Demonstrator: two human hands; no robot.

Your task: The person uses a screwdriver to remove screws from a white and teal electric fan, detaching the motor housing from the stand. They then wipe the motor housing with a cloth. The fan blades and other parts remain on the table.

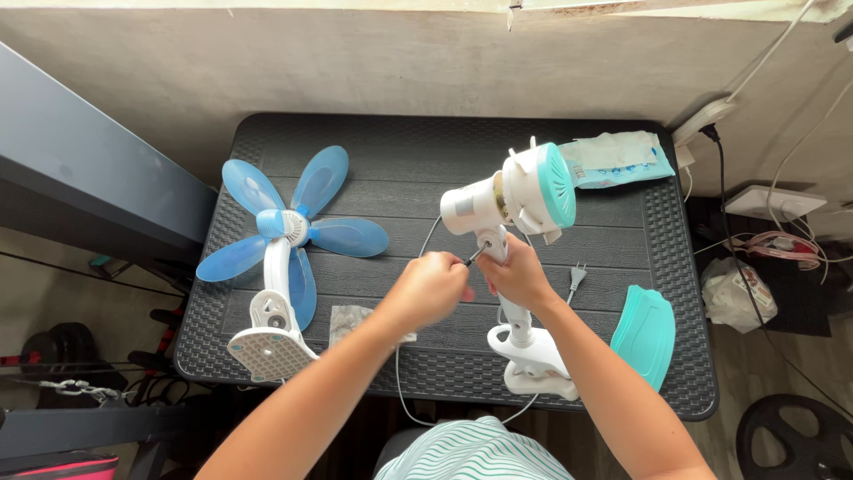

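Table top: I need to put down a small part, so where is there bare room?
Bare room lies along the far edge of the dark table, between the blue fan blades and the white motor housing. Another patch sits at the right, between the plug and the teal cover. The near middle is crowded by both hands and the cord.

Bright, even daylight, soft shadows under hands, sharp centre, wide-angle bending at edges, no glare.

Dark table (400, 160), fan blades (289, 227), teal cover (646, 333)
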